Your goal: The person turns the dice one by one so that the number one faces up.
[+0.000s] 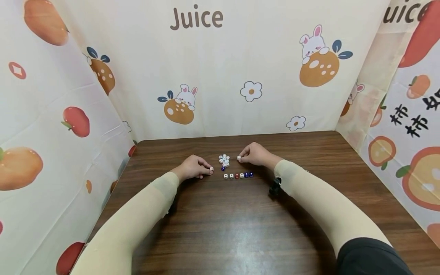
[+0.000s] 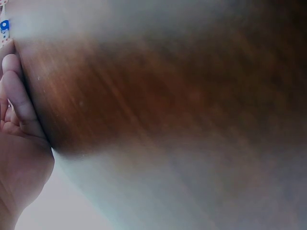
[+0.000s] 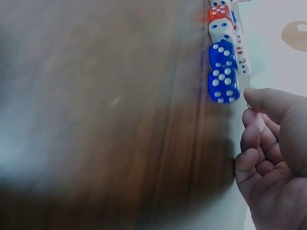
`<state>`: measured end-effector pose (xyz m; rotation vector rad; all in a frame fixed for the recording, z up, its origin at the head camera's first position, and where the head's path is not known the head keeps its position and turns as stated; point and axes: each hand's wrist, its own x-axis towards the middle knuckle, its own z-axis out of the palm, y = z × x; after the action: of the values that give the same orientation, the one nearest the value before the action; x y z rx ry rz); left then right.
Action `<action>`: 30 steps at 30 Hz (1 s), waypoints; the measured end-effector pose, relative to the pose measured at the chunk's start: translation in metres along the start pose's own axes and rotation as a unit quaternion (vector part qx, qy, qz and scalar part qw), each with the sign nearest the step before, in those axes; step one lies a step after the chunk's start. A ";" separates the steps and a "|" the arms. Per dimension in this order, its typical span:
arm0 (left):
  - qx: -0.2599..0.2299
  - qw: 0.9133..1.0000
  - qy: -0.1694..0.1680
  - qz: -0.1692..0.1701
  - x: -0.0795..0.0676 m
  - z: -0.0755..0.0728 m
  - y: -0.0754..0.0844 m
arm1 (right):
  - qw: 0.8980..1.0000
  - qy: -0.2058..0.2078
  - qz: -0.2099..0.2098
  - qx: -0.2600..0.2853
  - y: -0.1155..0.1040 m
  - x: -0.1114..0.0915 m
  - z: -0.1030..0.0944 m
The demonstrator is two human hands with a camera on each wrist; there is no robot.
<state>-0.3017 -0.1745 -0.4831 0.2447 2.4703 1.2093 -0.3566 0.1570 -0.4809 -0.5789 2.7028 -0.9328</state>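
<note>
My left hand pinches a white die between thumb and fingertips, left of a cluster of white dice. On the cluster's other side, my right hand pinches another white die. A single blue die lies at the cluster's near edge. Closer to me runs a short row of white, red and blue dice, with the red die in it. Two blue dice end that row beside my right fingers in the right wrist view. The left wrist view mostly shows my palm and curled fingers.
Everything lies on a dark wooden table. A printed cloth with fruit and rabbits rises behind its far edge, and similar cloths flank both sides. A small black device sits under my right wrist.
</note>
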 end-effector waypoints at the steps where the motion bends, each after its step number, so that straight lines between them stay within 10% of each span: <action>1: 0.000 1.000 0.000 0.000 0.000 0.000 0.000 | 1.000 0.001 0.000 0.001 0.002 -0.003 -0.001; 30: 0.007 1.000 0.005 0.001 0.001 0.000 -0.001 | 0.999 -0.021 -0.030 0.010 0.033 -0.069 -0.017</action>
<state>-0.3026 -0.1747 -0.4840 0.2466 2.4873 1.1982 -0.3094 0.2199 -0.4828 -0.6709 2.6491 -0.9494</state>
